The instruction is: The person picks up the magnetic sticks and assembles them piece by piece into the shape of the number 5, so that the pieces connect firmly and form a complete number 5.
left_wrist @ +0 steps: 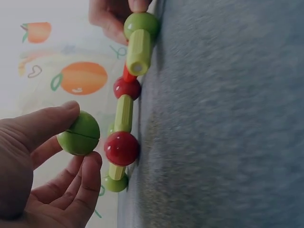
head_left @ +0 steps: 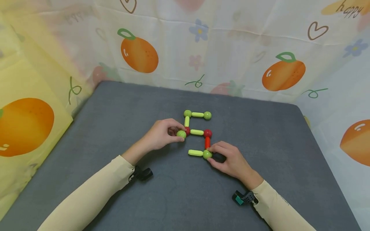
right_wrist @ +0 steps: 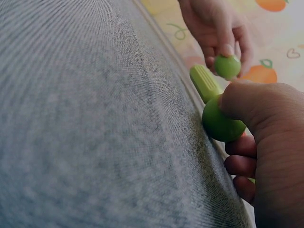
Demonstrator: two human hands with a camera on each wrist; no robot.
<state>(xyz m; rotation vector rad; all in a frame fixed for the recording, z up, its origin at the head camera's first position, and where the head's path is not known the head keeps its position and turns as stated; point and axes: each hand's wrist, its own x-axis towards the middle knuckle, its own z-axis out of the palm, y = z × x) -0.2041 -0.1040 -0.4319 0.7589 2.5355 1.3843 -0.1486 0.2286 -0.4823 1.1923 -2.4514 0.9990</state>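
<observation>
On the dark table lies an S-like chain of magnetic balls and rods. My left hand (head_left: pixel 163 133) pinches a loose green ball (left_wrist: pixel 81 134) between thumb and fingers; in the left wrist view it is off the table and apart from the near red ball (left_wrist: pixel 121 148). My right hand (head_left: pixel 229 160) grips the chain's lower green ball (head_left: pixel 207 154) with thumb and fingertips. From that ball a light-green rod (head_left: pixel 195 153) points left, its far end free. A red rod (head_left: pixel 207 143) runs up from it to another red ball (head_left: pixel 207 133).
The chain's upper part has a corner green ball (head_left: pixel 187 113), a light-green rod (head_left: pixel 198 114) and an end green ball (head_left: pixel 207 115). Behind the grey table (head_left: pixel 138 102) hangs a printed curtain (head_left: pixel 231 57). Each wrist wears a dark strap device (head_left: pixel 141 174).
</observation>
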